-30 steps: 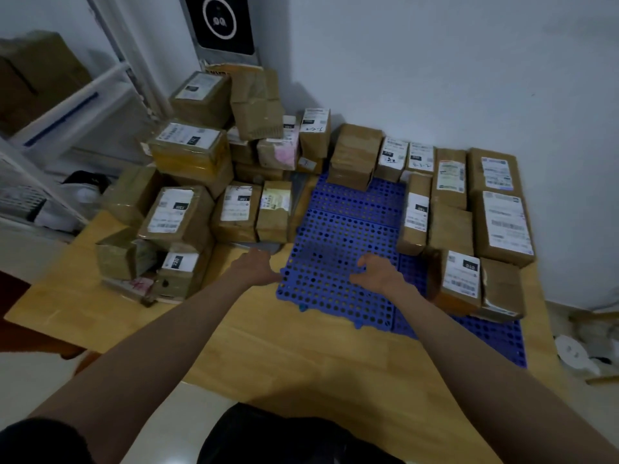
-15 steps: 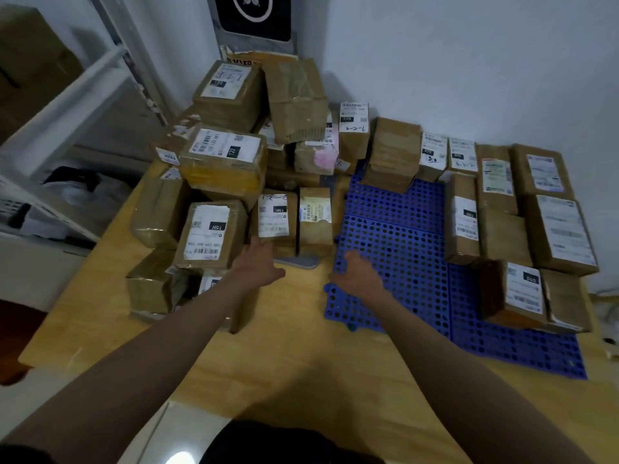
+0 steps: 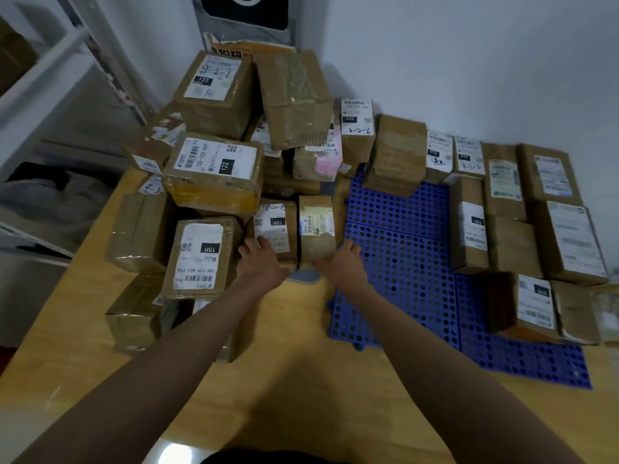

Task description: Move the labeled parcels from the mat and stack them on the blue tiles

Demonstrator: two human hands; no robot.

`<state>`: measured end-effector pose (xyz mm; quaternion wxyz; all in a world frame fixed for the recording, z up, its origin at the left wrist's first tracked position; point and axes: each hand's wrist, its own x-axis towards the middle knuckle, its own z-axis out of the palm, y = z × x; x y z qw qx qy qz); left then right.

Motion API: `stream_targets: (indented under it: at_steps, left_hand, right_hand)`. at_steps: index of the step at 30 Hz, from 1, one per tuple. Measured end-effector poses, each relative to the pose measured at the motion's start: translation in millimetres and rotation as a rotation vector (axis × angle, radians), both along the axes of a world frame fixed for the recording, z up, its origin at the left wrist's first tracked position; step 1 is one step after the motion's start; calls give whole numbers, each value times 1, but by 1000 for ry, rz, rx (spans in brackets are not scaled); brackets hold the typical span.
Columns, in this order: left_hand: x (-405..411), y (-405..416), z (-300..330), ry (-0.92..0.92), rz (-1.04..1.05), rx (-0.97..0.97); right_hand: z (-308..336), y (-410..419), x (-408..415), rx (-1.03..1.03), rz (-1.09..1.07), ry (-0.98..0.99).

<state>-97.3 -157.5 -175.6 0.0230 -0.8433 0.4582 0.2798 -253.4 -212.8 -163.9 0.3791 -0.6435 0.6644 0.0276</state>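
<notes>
We saw left hand (image 3: 259, 254) and right hand (image 3: 346, 259) flanking two small parcels (image 3: 294, 229) at pile edge; firm grasp could not be told. About ten boxes (image 3: 536, 209) sat on tiles (image 3: 402, 249); most of pile (image 3: 214, 172) remained.

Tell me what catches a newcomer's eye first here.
The tall heap of brown labeled parcels crowding the far left corner, set against the bright blue tiles on the right, where more parcels line the wall side. In the middle, the left hand and right hand reach two small front parcels.
</notes>
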Motion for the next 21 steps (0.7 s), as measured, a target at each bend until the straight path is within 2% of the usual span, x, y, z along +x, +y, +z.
stream_targets:
  at_steps: [6, 21]
  left_hand:
    - [-6, -10, -11, -96, 55, -6]
    - [-18, -24, -19, -102, 162, -58]
  right_hand:
    - [-15, -14, 23, 20, -50, -52]
    - [-36, -27, 31, 76, -117, -55]
